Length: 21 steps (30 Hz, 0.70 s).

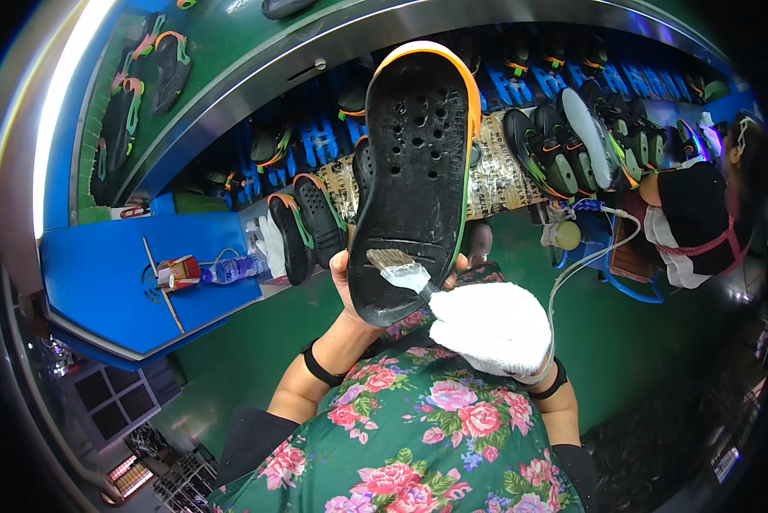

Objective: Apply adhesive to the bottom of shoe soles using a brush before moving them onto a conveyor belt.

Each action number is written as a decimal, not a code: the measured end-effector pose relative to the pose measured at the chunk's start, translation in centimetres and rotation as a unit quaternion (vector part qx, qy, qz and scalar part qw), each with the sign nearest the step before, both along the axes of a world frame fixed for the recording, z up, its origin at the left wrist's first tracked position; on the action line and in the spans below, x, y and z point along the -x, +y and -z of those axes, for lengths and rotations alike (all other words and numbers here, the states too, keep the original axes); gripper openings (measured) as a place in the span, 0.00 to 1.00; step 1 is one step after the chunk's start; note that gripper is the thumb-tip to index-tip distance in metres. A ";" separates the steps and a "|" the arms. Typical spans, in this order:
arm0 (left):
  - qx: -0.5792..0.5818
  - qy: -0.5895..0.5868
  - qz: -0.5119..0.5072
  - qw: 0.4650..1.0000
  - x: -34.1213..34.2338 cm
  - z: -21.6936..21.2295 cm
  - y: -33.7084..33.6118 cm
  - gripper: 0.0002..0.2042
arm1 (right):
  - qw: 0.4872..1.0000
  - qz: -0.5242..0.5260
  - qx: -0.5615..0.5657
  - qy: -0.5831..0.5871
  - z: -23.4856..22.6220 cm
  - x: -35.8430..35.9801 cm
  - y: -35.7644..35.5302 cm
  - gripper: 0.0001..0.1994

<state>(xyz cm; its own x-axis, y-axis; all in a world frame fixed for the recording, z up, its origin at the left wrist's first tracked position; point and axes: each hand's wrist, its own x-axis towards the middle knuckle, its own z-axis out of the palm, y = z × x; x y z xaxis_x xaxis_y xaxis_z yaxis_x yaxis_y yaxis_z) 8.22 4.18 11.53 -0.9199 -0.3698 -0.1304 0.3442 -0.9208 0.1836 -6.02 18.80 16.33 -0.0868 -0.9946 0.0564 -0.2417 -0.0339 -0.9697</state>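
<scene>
My left hand (347,299) grips the heel end of a black shoe sole (409,192), with fingertips showing at both of its edges. The sole points away from me, its inner face up. Orange trim runs round its toe, green shows along one side, and several holes dot its front half. In a white glove, my right hand (491,329) is closed round the handle of a flat paint brush (405,274). The brush's bristles are over the heel area; whether they touch it I cannot tell.
Two black soles (303,222) lean beside a taped cardboard strip (495,171) on the bench. More black shoes (559,154) line up to the right. A blue table (102,265) at left bears a plastic bottle (234,268) and a red box (179,273). Another person (691,214) sits at right.
</scene>
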 end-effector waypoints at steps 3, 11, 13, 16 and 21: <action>-0.016 0.003 -0.007 1.000 -0.3 0.4 -0.1 0.56 | 0.995 0.034 0.050 0.077 0.7 -0.1 -0.2 0.14; 0.017 0.009 -0.036 0.999 -0.6 0.4 -0.7 0.47 | 0.975 0.178 0.126 -0.047 0.1 0.9 -2.3 0.08; -0.039 0.062 -0.047 0.996 -2.1 2.6 -0.5 0.44 | 0.958 0.227 0.044 -0.172 -0.1 0.6 -2.5 0.07; -0.023 0.106 -0.045 0.993 -2.4 3.2 -0.9 0.37 | 0.884 0.254 -0.013 -0.392 0.9 0.6 -3.0 0.09; -0.062 0.010 -0.067 0.996 -2.1 2.3 -1.4 0.35 | 0.853 0.266 -0.024 -0.448 2.5 0.3 -3.7 0.10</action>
<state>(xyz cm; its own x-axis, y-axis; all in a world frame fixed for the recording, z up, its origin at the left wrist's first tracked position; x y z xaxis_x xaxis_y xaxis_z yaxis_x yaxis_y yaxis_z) 10.30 2.77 9.18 -0.8658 -0.4723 -0.1652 0.4685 -0.8812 0.0635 -6.36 15.14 13.88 -0.5136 -0.8001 -0.3099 0.6280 -0.1045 -0.7711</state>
